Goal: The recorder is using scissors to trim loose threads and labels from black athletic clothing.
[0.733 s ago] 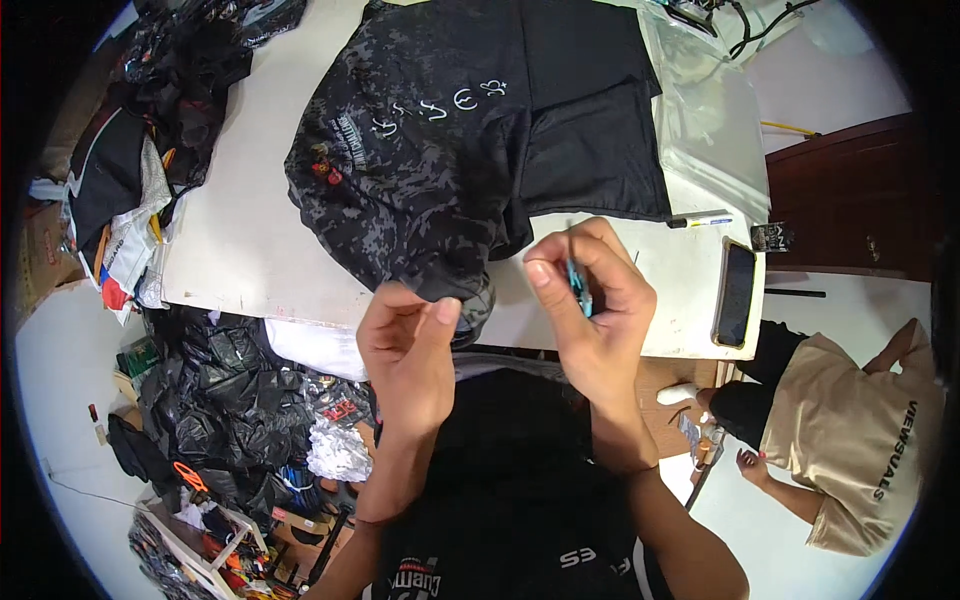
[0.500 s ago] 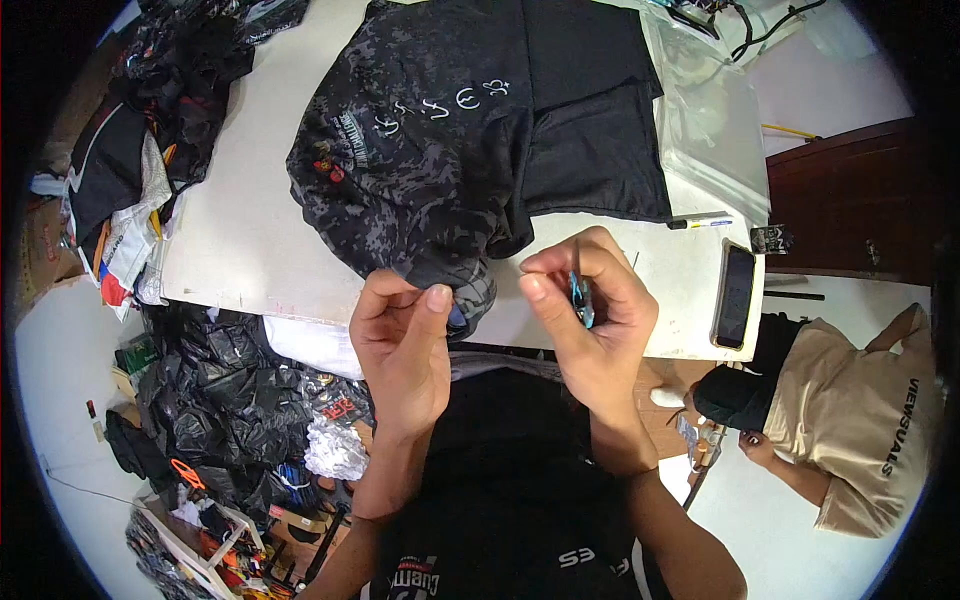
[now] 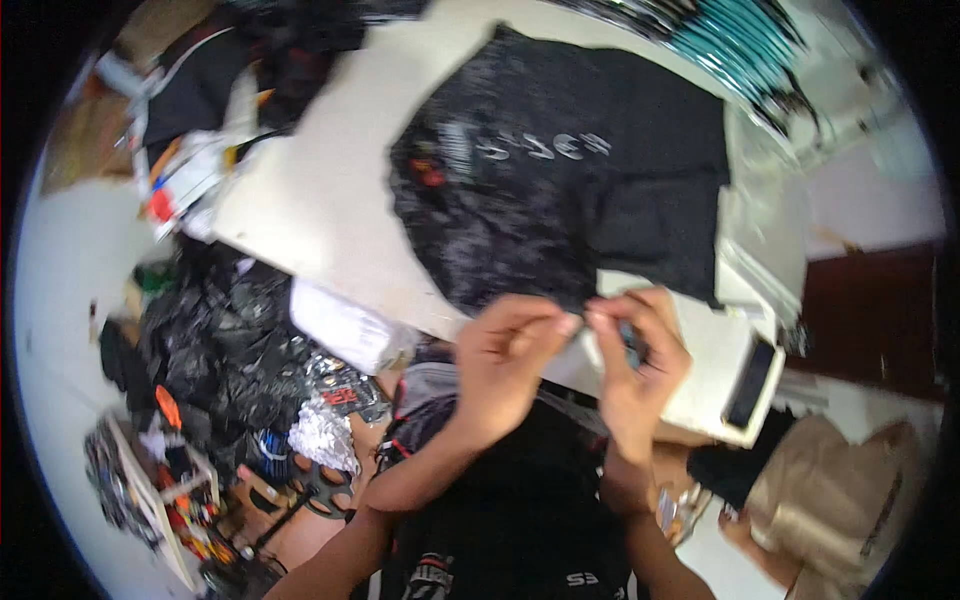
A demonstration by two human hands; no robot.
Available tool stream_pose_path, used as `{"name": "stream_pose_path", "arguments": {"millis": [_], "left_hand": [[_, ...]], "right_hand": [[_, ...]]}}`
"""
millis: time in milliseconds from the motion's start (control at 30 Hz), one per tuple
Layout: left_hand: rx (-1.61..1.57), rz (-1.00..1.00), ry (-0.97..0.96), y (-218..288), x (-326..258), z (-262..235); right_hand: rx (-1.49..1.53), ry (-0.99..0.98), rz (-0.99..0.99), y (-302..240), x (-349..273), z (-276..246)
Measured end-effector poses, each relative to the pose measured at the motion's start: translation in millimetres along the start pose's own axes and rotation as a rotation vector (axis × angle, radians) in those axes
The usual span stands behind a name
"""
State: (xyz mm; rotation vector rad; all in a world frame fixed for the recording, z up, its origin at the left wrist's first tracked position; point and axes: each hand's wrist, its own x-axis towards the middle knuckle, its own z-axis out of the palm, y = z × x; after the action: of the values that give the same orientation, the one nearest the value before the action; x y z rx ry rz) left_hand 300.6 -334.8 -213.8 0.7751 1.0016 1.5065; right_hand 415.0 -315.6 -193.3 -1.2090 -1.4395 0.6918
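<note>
A black shirt (image 3: 500,200) with a grey mottled print and pale lettering lies spread on the white table (image 3: 310,210). At its near edge my left hand (image 3: 510,365) is closed in a pinch, thumb against forefinger; what it pinches is too blurred to tell. Close on its right, fingertips almost touching the left ones, my right hand (image 3: 645,365) is also pinched. A small teal tool, which looks like thread snips (image 3: 632,343), sits within its curled fingers, mostly hidden by them.
A dark phone (image 3: 748,382) lies at the table's right corner. Teal packets (image 3: 735,50) and clear plastic are at the back right. Black plastic bags (image 3: 225,350) heap up at the left, below the table edge. Another person (image 3: 830,490) in a tan shirt is at the lower right.
My hands have come together from a gap apart, the left one moving right toward the other. The whole view has shifted and blurred, bringing the teal packets into sight.
</note>
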Motion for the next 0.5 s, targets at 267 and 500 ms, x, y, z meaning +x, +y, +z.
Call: {"name": "stream_pose_path", "arguments": {"millis": [267, 500], "left_hand": [[-0.082, -0.003, 0.117, 7, 4, 9], [-0.119, 0.026, 0.047, 1, 13, 21]], "right_hand": [[0.211, 0.104, 0.151, 0, -9, 2], [0.263, 0.105, 0.072, -2, -8, -16]]}}
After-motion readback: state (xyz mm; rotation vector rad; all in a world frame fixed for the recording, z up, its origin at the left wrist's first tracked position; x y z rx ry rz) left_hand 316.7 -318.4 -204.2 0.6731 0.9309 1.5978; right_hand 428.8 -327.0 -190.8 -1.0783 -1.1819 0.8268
